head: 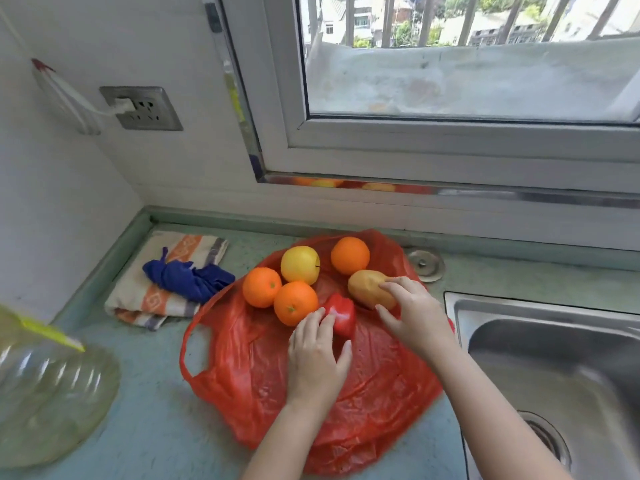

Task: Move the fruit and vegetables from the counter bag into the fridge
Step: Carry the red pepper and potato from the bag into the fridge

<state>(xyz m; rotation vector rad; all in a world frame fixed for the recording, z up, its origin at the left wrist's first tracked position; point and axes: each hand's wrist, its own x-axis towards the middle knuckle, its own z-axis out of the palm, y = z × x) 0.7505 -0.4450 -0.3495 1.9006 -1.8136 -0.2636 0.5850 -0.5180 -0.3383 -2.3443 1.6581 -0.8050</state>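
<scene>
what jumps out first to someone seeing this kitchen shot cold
The red plastic bag spread flat on the counter, with three oranges, a yellow apple, a potato and a red bell pepper lying on it. Next, the two hands: the left hand grips the red bell pepper and the right hand grips the potato. A steel sink sits at the right edge.

Scene is lit brightly by daylight from the white-framed window (450,140) at the top; the outdoor view through it is partly blown out. Shadows on the crinkled red plastic bag (242,358) are kept soft and short. Glare is picked up on the stainless steel sink (519,327). The clear plastic bottle (52,393) at lower left is smeared by blur. Straight lines are bent by wide-angle distortion near the edges.
</scene>
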